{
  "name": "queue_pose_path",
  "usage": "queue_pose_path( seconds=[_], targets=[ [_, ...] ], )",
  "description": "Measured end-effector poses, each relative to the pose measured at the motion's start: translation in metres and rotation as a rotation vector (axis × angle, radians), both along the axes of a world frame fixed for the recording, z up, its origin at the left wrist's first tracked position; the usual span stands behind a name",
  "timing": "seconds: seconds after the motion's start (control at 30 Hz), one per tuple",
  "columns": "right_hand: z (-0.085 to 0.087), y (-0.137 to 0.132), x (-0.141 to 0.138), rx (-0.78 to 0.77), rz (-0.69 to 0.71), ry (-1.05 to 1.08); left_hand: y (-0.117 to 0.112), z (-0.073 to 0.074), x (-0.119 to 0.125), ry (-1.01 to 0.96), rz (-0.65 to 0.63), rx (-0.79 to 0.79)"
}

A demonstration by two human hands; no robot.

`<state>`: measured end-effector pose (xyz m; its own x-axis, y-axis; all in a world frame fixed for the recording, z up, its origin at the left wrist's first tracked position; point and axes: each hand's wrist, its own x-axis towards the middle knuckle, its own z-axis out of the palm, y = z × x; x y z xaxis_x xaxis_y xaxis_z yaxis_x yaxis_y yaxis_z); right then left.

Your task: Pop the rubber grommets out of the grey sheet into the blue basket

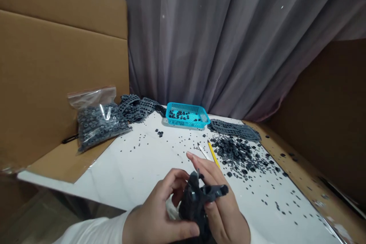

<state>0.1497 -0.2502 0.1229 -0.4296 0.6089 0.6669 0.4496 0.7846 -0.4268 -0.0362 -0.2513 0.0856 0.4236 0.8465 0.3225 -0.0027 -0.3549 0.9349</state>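
Both my hands are raised close to me, above the near edge of the white table point(143, 160). Between them is a dark grey rubbery sheet point(197, 202), folded, with a narrow flap that has a hole in it sticking out to the right. My left hand point(160, 213) is closed round its left side, thumb across the front. My right hand point(224, 202) grips it from the right, fingertips pressed on the front and index finger extended upward. The sheet's lower part is hidden by the hands and the frame's edge.
A zip bag point(100, 122) of dark small parts leans by the cardboard wall point(63, 57). Perforated dark strips point(143, 107) lie beside a blue basket point(187, 124) holding small pieces. A flat strip point(236, 129), a heap of bits point(236, 150) and a yellow stick point(213, 154) lie right.
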Motion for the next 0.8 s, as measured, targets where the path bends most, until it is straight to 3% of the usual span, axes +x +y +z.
queue_pose_path(
  seconds=[0.17, 0.23, 0.3, 0.37, 0.47, 0.53, 0.63, 0.73, 0.8],
  targets=[
    [0.016, -0.002, 0.010, 0.033, -0.127, 0.078, 0.012, 0.022, -0.004, 0.065, 0.102, 0.229],
    [0.015, 0.021, 0.011, -0.012, -0.234, 0.155, 0.033, 0.026, 0.001, 0.077, 0.185, 0.185],
    [0.005, 0.062, 0.011, -0.192, -0.318, 0.233, 0.067, 0.022, 0.009, 0.080, 0.229, 0.088],
    [-0.015, 0.113, 0.014, -0.414, -0.418, 0.208, 0.110, 0.008, 0.021, 0.126, 0.254, -0.002],
    [-0.056, 0.180, 0.022, -0.548, -0.482, 0.149, 0.172, -0.029, 0.034, 0.220, 0.277, -0.069],
    [-0.082, 0.206, 0.029, -0.629, -0.491, 0.110, 0.200, -0.054, 0.037, 0.303, 0.288, -0.088],
    [-0.110, 0.223, 0.036, -0.701, -0.482, 0.063, 0.216, -0.079, 0.034, 0.428, 0.294, -0.031],
    [-0.121, 0.231, 0.041, -0.722, -0.466, 0.021, 0.211, -0.084, 0.029, 0.533, 0.234, 0.131],
    [-0.120, 0.234, 0.047, -0.702, -0.457, -0.022, 0.203, -0.084, 0.029, 0.613, 0.106, 0.241]
  ],
)
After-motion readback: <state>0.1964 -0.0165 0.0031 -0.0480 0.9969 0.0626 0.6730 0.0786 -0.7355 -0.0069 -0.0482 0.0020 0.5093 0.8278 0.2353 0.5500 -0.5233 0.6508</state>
